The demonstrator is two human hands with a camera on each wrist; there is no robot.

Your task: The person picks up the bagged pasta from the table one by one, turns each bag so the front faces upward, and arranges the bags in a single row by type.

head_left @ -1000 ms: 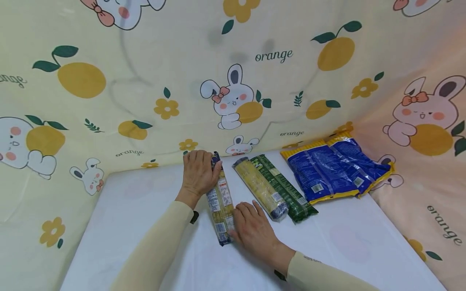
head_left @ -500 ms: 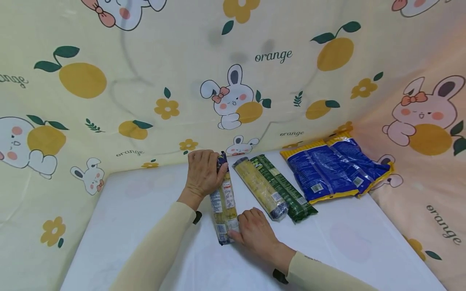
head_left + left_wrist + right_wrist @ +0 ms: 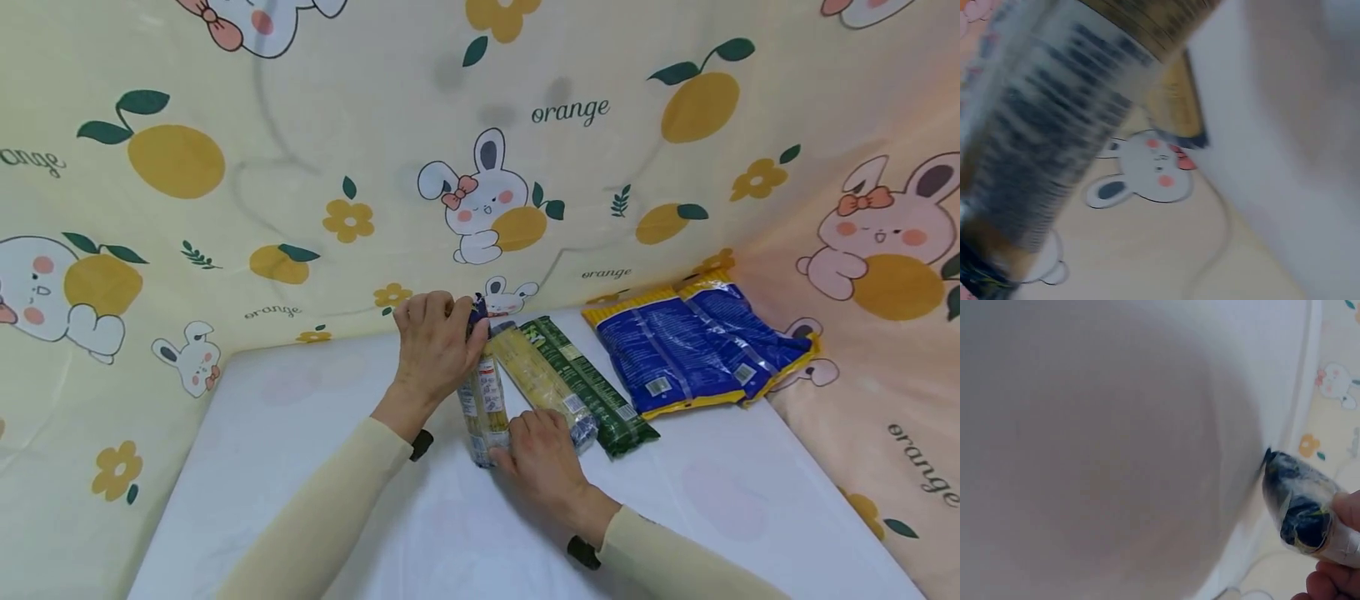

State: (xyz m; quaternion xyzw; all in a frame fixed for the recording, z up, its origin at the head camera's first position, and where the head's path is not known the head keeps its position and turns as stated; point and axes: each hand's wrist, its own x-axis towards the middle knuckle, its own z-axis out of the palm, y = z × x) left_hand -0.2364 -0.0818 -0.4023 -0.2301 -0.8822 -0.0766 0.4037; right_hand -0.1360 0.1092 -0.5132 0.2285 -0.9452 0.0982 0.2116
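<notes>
A clear packet of spaghetti with dark blue ends stands between both hands in the head view, tilted, its far end up. My left hand grips that far end, thumb on the right side. At the near end my right hand pinches the packet. In the left wrist view the printed side of the spaghetti packet fills the upper left, blurred. The right wrist view has the packet's dark crimped end between thumb and curled fingers.
Just right of the hands lie a second clear spaghetti packet and a green packet, side by side. Farther right are two blue bags with yellow edges. A patterned cloth rises behind the white table.
Both hands have carried the spaghetti packet right, closer to the second clear packet. Its near end has shifted up and away in the head view. The other packets and blue bags stay put.
</notes>
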